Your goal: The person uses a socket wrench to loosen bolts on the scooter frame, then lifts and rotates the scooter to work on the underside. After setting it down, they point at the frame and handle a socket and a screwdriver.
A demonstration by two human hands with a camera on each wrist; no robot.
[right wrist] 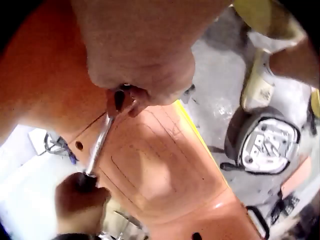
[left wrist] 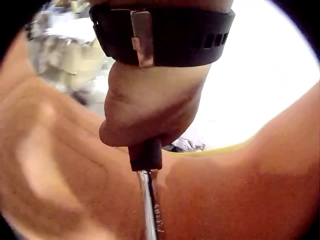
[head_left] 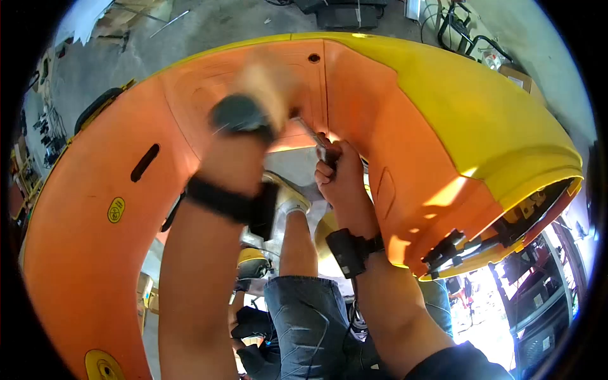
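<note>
A ratchet wrench with a chrome shaft (right wrist: 101, 142) and a dark grip (left wrist: 146, 156) spans between my two hands, over the inner wall of a large curved orange and yellow shell (head_left: 354, 82). My left hand (head_left: 269, 88), blurred in the head view, grips the dark handle end. At the tool's head end, my right hand (head_left: 342, 171) has its fingers curled round it, close against the orange wall. What the head end sits on is hidden under the right hand's fingers.
The shell curves round both arms, with an oblong slot (head_left: 145, 163) on its left side. At its right end, an opening shows dark parts (head_left: 443, 253). On the floor, a shoe (right wrist: 257, 87) stands beside a round grey-rimmed case (right wrist: 267, 145). A cardboard box (head_left: 522, 82) sits at the far right.
</note>
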